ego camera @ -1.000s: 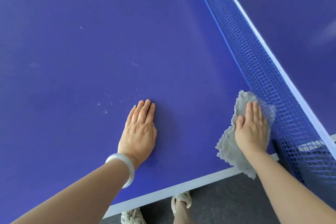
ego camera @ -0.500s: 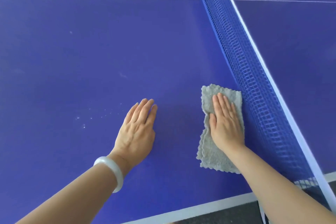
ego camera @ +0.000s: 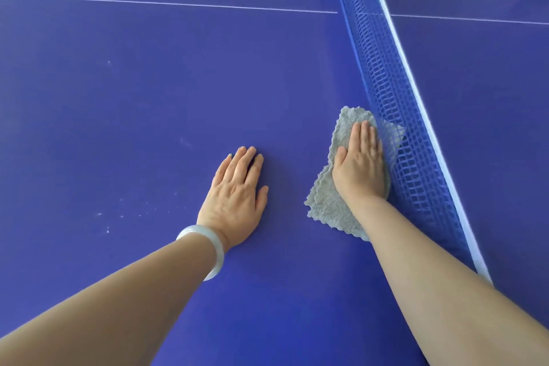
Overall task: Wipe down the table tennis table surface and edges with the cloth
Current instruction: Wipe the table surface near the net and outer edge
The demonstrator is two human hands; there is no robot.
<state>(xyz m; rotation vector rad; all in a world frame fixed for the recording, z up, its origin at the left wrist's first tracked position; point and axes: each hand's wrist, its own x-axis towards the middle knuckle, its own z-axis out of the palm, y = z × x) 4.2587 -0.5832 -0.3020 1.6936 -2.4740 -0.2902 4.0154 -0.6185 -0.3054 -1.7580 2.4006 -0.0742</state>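
Right hand (ego camera: pixel 359 166) flat on the grey cloth (ego camera: pixel 326 202), fingers straight and together, palm pressing it onto the table (ego camera: pixel 133 98). No pinch, no curl round the fabric. Cloth lies crumpled under the hand, its far end pushed against the foot of the blue net (ego camera: pixel 398 116); part of it shows through the mesh. Near end of the cloth sticks out from under the wrist, scalloped edge visible.

Left hand (ego camera: pixel 236 199) flat on the bare blue surface just left of the cloth, not touching it. Fingers extended, thumb out to the side, holding nothing. A pale bracelet (ego camera: pixel 208 249) sits on that wrist.

Net runs diagonally from top centre toward lower right, white tape along its top edge. A thin white line (ego camera: pixel 166 3) crosses the table at the far side. Pale specks and smudges (ego camera: pixel 107 229) scattered on the surface left of the left hand.
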